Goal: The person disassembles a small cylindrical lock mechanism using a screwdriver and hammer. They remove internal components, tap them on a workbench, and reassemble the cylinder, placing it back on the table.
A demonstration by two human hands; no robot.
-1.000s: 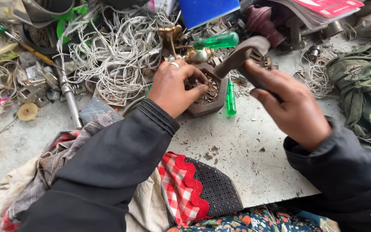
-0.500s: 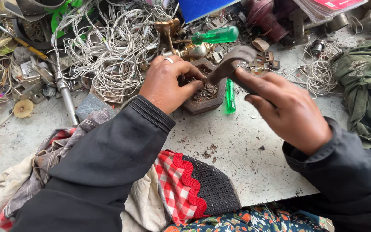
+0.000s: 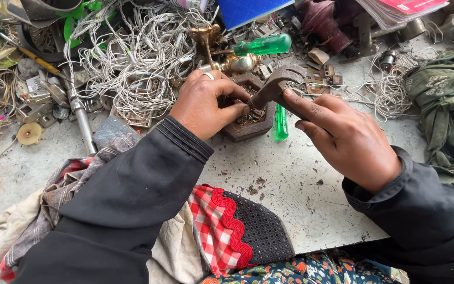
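My left hand [image 3: 206, 102], a ring on one finger, rests on a dark brown hexagonal block [image 3: 248, 126] and pinches a small part on its top. My right hand [image 3: 348, 139] grips the handle of a hammer [image 3: 277, 84], whose rusty claw head is down on the block beside my left fingertips. A small green translucent piece [image 3: 281, 122] lies on the grey slab just right of the block. Both arms wear dark sleeves.
A tangle of pale wire [image 3: 137, 58] fills the far middle. A green-handled screwdriver [image 3: 264, 44], brass fittings [image 3: 208, 37], metal scraps and a steel rod [image 3: 80, 113] lie around. Green cloth [image 3: 447, 105] sits at right; chequered and dark cloths [image 3: 222, 231] lie on my lap.
The hammer head has come down from above the block onto its top. My left hand has stayed on the block.
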